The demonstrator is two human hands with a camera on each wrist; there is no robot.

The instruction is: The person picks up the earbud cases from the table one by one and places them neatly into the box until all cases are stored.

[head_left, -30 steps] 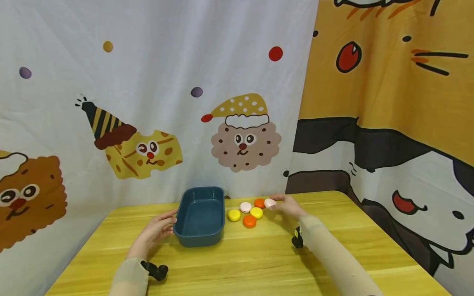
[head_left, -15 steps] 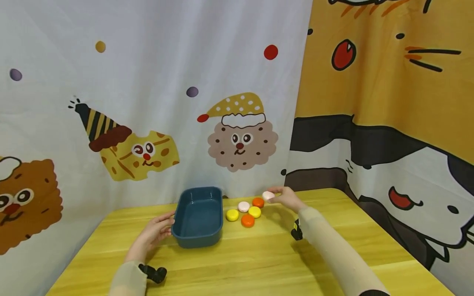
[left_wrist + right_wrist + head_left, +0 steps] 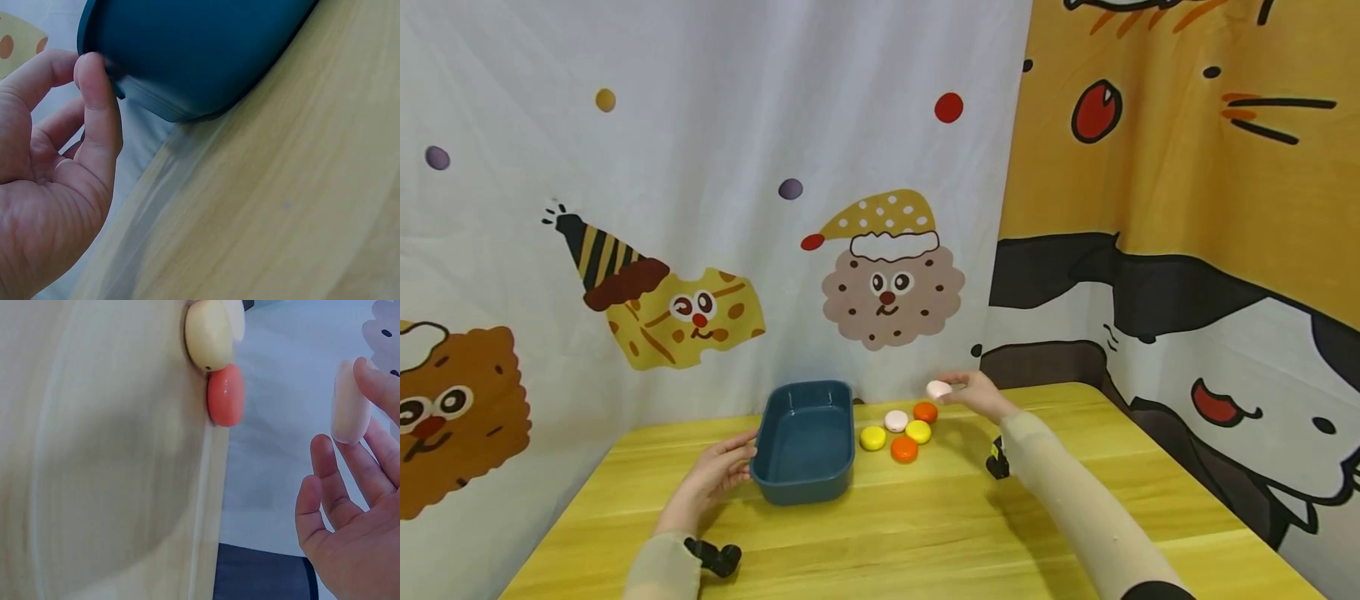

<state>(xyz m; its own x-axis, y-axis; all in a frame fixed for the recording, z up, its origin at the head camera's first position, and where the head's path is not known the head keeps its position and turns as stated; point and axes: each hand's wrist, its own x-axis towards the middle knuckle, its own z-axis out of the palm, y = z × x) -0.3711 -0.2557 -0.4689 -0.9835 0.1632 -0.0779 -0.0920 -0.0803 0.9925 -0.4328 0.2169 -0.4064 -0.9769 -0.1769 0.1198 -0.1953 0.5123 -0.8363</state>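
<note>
Between thumb and fingers, my right hand [image 3: 979, 393] pinches a pale pink round disc [image 3: 937, 390], raised above the table at the back. The right wrist view shows the disc [image 3: 351, 405] edge-on, with the ring and little fingers curled free below it. My left hand [image 3: 721, 468] holds the left side of a deep blue rectangular dish [image 3: 802, 492]; in the left wrist view thumb and index finger meet at its rim [image 3: 87, 37]. Right of the dish, on the table, sit another pale pink disc [image 3: 896, 421], two yellow discs [image 3: 873, 438] and two orange discs [image 3: 904, 450].
The wooden table [image 3: 850, 550] ends at the back against a white curtain [image 3: 715, 125] with cartoon prints. A yellow and black printed curtain [image 3: 1180, 183] hangs along the right side. Each wrist wears a small black camera mount [image 3: 718, 558].
My right hand has lifted the pale pink disc off the table beside the orange one and moved it up and slightly left. The left hand has stayed at the dish.
</note>
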